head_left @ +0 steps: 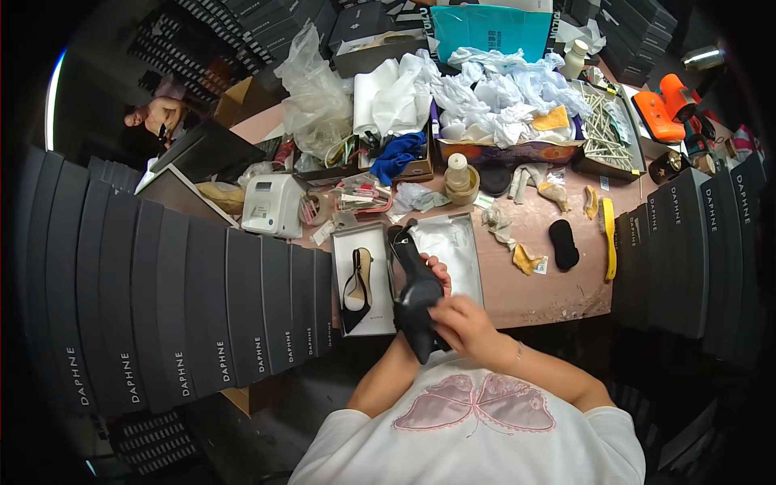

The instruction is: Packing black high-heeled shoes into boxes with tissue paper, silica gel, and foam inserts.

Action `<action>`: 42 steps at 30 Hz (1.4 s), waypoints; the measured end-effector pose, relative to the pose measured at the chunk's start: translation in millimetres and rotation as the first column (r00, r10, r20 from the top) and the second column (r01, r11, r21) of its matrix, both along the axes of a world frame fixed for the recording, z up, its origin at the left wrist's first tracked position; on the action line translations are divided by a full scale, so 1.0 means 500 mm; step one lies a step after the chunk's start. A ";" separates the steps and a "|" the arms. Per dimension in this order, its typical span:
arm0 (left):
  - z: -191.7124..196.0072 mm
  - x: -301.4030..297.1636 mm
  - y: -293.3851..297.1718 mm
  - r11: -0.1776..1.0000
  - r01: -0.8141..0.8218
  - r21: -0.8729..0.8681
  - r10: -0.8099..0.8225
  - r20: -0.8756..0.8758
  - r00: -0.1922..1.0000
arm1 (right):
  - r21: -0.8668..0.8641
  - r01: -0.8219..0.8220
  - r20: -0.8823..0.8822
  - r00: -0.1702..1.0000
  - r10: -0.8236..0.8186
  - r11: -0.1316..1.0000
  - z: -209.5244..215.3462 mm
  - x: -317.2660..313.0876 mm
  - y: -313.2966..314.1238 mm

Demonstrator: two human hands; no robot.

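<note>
Black pointed shoe [419,293] | pinkish-brown surface [558,303] | turquoise rectangular box [485,39] | long yellow tool [609,241] | white fabric shirt [356,453], pink butterfly motif [440,402]

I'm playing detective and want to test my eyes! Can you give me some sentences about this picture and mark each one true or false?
1. The left hand holds a black shoe. True.
2. The right hand is far away from that shoe. False: the right hand is right at the shoe.
3. Another shoe lies in the open box. True.
4. The long tool at the right of the table is blue. False: the long tool is yellow.
5. The orange device stands at the left end of the table. False: the orange device is on the far right.
6. A white bottle stands near the back. True.
</note>
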State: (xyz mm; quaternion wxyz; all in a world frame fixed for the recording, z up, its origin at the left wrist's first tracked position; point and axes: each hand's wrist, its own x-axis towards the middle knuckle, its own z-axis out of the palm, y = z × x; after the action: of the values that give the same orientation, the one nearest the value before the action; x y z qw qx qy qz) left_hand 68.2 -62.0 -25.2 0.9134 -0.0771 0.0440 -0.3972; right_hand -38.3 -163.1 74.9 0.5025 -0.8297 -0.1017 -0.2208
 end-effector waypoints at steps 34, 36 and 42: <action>0.002 -0.023 0.035 0.966 0.093 0.242 -0.137 0.172 0.976 | -0.111 -0.056 -0.042 0.998 0.051 0.992 0.022 0.023 -0.005; 0.021 -0.034 0.047 0.953 0.091 0.287 -0.150 0.187 0.971 | -0.113 0.024 0.010 1.000 -0.023 0.993 0.013 0.042 -0.015; -0.001 -0.052 0.092 0.933 0.153 0.326 -0.251 0.284 0.925 | -0.048 -0.247 -0.190 0.954 0.234 0.968 0.045 -0.011 -0.042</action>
State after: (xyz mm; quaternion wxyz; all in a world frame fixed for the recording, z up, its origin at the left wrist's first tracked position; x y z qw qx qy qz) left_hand 42.3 -15.8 -25.7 0.8630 0.1320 -0.0382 -0.4862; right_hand -43.9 -184.0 97.3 0.5032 -0.8451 -0.1631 -0.0772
